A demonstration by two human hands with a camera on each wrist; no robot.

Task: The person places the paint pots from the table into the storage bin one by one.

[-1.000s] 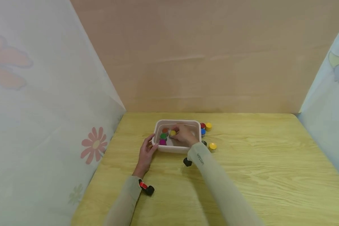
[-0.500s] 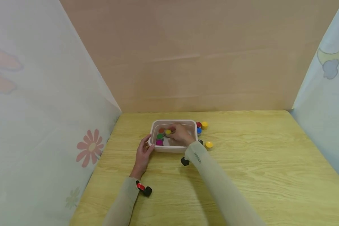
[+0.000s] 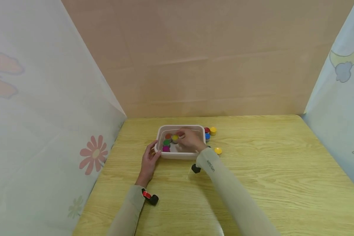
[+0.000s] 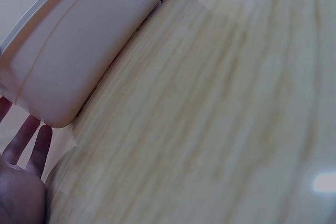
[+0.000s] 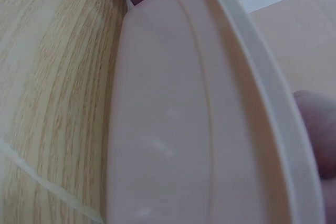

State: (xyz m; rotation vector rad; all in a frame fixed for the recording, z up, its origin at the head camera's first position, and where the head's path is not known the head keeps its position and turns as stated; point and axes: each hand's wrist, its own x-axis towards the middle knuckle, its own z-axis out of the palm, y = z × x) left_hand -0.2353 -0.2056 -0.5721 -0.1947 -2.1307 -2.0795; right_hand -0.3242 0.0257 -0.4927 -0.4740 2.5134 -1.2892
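Observation:
My right hand (image 3: 189, 139) reaches down inside a pale pink plastic tub (image 3: 180, 156) and pinches a small yellow-lidded jar (image 3: 175, 138). Along the tub's left side sit an orange-lidded jar (image 3: 168, 136), a green-lidded jar (image 3: 166, 143) and a magenta-lidded one (image 3: 166, 149). At the front left corner my left hand (image 3: 148, 163) steadies the tub, thumb toward the front and fingers spread along the side. In the left wrist view, those fingers (image 4: 39, 150) look straight against the outer wall. The right wrist view shows mostly the tub's wall (image 5: 157, 119), which hides the jars.
Just right of the tub stand a red-lidded jar (image 3: 207, 130), a blue-lidded jar (image 3: 207, 137) and two yellow-lidded jars, one farther back (image 3: 213, 131) and one nearer (image 3: 218, 151). A dark lid is mostly hidden by the right wrist. A brown panel (image 3: 194, 65) rises behind the wooden table (image 3: 268, 170).
My right hand has shifted slightly left inside the tub, bringing the yellow-lidded jar up beside the orange-lidded one. The head view has turned a little. My left hand stays at the tub's corner.

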